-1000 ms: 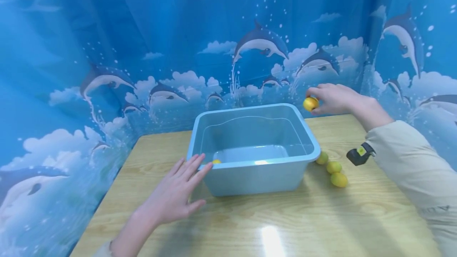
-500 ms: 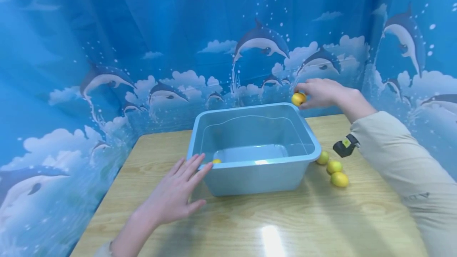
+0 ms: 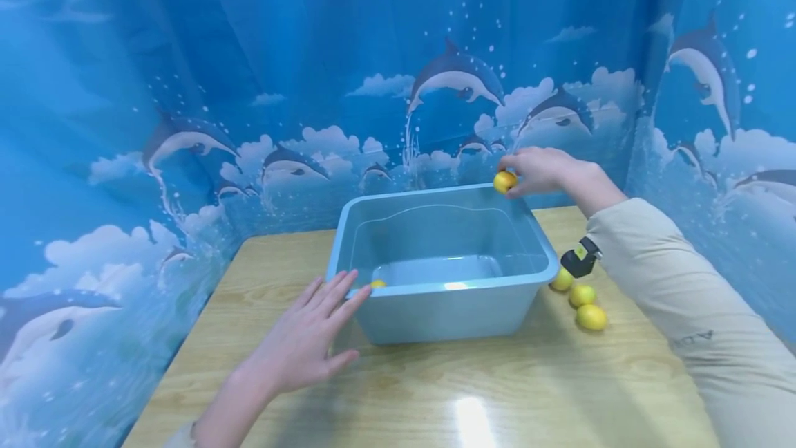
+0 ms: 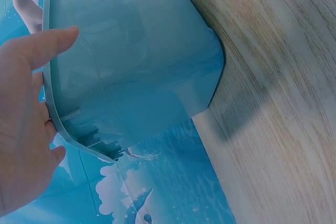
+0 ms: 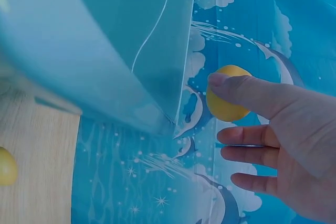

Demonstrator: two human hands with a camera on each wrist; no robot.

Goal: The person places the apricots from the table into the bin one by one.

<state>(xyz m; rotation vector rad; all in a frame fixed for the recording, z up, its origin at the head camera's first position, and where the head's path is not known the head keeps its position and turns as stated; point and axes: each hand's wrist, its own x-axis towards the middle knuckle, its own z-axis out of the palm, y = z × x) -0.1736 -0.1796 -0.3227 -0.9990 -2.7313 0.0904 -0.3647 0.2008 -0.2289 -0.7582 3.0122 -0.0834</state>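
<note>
My right hand [image 3: 544, 170] pinches a yellow lemon [image 3: 505, 182] between thumb and index finger, over the back right corner of a light blue plastic tub [image 3: 441, 313]. In the right wrist view that lemon [image 5: 229, 94] shows under the thumb, while the other fingers reach out loosely beside it. Straight fingers of my left hand [image 3: 305, 341] lie at the tub's front left rim, thumb spread apart. A bit of another lemon [image 3: 378, 283] peeks over the front rim from inside the tub, mostly hidden by the wall.
Three yellow lemons [image 3: 591, 317] sit in a row on the wooden table [image 3: 398, 393], right of the tub and below the right forearm. A black wrist camera [image 3: 581, 258] hangs under the right sleeve. Behind the table hangs a blue dolphin-print curtain [image 3: 348, 40].
The right hand has carried its lemon leftward, from beyond the tub's right side to its back right corner. The left hand and tub stay nearly where they were.
</note>
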